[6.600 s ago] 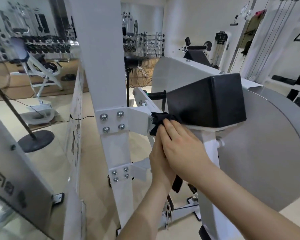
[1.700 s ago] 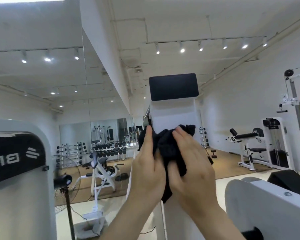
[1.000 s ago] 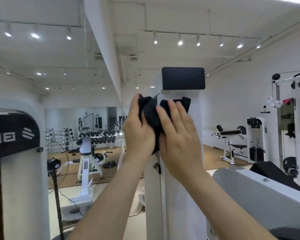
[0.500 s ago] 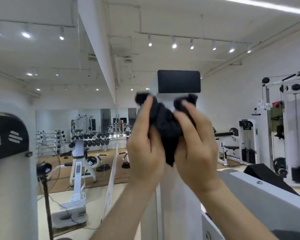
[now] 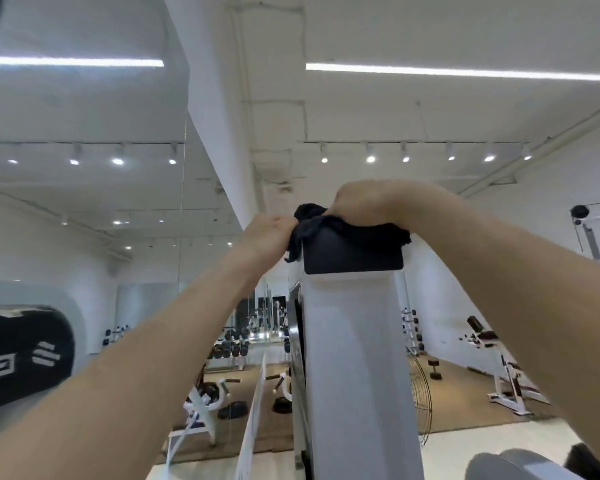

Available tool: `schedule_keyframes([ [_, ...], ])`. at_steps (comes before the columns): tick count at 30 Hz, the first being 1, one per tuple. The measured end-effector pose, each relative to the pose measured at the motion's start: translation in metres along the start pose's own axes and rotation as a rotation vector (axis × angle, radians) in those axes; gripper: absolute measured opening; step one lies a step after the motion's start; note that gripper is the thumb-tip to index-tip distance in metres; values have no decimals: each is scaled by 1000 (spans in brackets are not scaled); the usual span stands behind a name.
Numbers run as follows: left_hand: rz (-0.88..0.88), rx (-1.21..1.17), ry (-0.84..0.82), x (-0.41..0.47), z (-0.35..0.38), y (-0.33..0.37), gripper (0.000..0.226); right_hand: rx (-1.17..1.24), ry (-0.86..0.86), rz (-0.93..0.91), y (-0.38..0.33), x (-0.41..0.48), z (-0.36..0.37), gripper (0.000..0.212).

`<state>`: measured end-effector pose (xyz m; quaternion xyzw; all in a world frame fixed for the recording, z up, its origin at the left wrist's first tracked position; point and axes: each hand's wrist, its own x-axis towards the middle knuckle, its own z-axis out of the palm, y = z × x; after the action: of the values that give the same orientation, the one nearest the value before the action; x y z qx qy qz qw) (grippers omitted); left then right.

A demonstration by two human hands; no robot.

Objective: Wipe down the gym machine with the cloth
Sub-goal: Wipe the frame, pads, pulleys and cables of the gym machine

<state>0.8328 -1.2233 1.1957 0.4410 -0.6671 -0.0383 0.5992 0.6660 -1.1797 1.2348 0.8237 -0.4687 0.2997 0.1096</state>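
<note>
Both my arms reach up, and both hands are on the black cloth [image 5: 394,233]. The cloth lies over the top of the black cap [image 5: 352,254], which sits on the upper end of the white post [image 5: 354,358] of the gym machine.

My right hand [image 5: 361,202] is on top of the cloth and presses it down on the cap. Its fingers bend over the cloth and grasp it. I cannot see the fingertips, because they are behind the hand. The cloth comes out from under this hand on both sides and hangs a little over the right upper edge of the cap.

My left hand [image 5: 269,233] is just beside the right hand, a little lower, at the left upper corner of the cap. Its fingers are curled and they grip the bunched left end of the cloth. A small loose part of the cloth hangs down below this hand, along the left side of the cap.

Directly under my hands the post goes straight down. Far below my left hand I see a dumbbell rack [image 5: 229,348] near a mirror wall. Under my left forearm, at the left side, there is a white cover with a black label [image 5: 25,355]. Below my right arm I see the wire guard of a fan [image 5: 419,386] close to the post, and farther right a white bench machine [image 5: 503,372]. Above my right hand a long light strip [image 5: 461,72] runs on the ceiling.
</note>
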Motion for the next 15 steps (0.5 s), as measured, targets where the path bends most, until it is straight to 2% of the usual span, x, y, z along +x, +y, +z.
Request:
schedule_keyframes([
  [3,-97,-80,-31,22,9,-20,45,-29,-182,18,17,27,3,26],
  [5,-115,-91,-44,30,15,-24,37,6,-243,34,25,43,10,27],
  [7,-75,-122,-10,33,16,-24,28,26,-286,14,30,54,17,40],
  [10,4,-236,-114,22,13,-19,33,193,-249,-17,38,60,29,50],
  [13,87,-217,-200,-8,4,-15,33,516,-254,-7,50,47,29,29],
  [15,229,-216,-228,-26,-7,-11,33,675,-270,-32,54,22,16,26],
])
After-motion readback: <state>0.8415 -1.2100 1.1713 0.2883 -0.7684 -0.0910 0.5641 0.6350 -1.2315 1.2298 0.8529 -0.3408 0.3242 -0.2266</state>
